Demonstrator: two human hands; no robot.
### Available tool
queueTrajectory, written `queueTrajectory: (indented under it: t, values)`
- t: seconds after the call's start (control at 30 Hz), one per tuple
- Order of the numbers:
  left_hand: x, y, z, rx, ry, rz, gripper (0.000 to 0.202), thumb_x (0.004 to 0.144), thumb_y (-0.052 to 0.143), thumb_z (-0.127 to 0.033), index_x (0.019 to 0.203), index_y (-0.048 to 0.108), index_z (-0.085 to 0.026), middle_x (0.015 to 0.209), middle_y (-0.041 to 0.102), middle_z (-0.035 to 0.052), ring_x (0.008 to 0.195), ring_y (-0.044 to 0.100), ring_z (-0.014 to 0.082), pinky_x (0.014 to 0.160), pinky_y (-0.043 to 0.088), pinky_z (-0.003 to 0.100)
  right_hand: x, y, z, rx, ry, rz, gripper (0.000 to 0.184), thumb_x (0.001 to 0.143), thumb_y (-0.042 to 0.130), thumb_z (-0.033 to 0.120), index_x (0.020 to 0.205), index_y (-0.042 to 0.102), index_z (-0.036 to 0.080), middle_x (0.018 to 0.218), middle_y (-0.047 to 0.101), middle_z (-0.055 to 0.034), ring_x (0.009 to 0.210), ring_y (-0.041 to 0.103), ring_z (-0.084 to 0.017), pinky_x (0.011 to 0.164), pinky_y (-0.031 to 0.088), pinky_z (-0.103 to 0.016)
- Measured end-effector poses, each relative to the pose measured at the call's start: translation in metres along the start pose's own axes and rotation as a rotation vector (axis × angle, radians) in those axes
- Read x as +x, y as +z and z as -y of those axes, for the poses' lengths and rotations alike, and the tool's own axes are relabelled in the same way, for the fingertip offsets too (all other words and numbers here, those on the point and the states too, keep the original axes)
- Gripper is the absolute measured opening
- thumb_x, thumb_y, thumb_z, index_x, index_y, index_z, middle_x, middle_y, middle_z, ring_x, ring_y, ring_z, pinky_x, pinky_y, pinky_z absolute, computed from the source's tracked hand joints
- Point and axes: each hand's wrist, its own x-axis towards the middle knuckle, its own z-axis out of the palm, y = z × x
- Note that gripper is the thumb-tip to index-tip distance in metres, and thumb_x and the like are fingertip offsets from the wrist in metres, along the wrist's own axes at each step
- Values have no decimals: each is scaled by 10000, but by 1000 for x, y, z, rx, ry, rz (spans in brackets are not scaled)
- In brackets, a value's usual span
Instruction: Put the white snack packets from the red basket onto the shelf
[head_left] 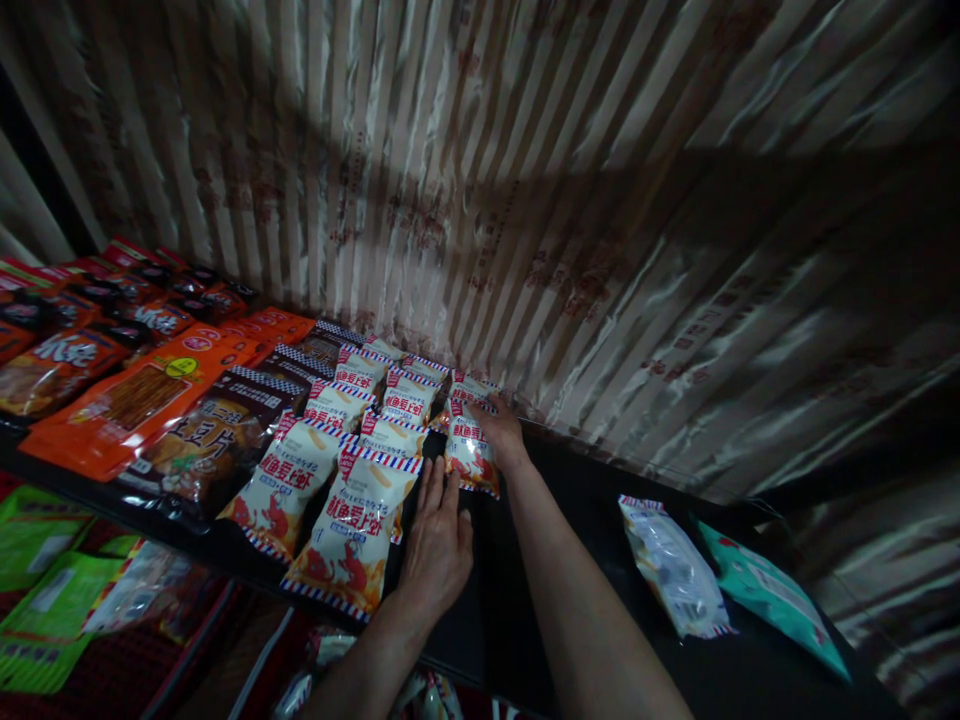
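Several white snack packets with red print and striped edges (352,500) lie in rows on a dark shelf (570,500). My left hand (437,540) lies flat with fingers stretched out, touching the right edge of the nearest packet. My right hand (499,432) reaches further back and rests on a packet (471,455) in the right-hand row, fingers curled over its top edge.
Orange packets (142,395) and dark packets (202,440) fill the shelf to the left. A packet lying face down (671,565) and a teal packet (772,590) lie at the right. A striped glossy wall (525,200) stands behind. Green packets (45,590) sit on a lower level.
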Motion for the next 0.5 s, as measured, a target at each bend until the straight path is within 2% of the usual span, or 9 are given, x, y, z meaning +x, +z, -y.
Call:
queueTrajectory:
  t: [0.17,0.4,0.5]
  values:
    - [0,-3,-2,-4,6,8,539,870,359,-179,1405,353,-113,1526,232,100,1426,102,229,1161,196,444,-4,0,8,-98,-7,-25,509,647,686,458,1091,637,216,1009,702,-59,961,636,-239,845,463,-347]
    - [0,-3,-2,-105,-10,14,529,879,354,-202,1406,358,-158,1523,249,71,1420,150,207,1163,197,435,-22,-1,26,-300,-37,-147,466,758,564,400,1170,601,186,1136,654,-124,1070,594,-277,942,409,-405]
    - [1,-4,-3,-181,-16,-2,537,878,354,-207,1413,341,-157,1524,250,66,1418,164,189,1167,198,406,-20,0,25,-256,-94,-172,460,755,546,348,1168,594,153,1160,635,-145,1103,570,-287,974,381,-425]
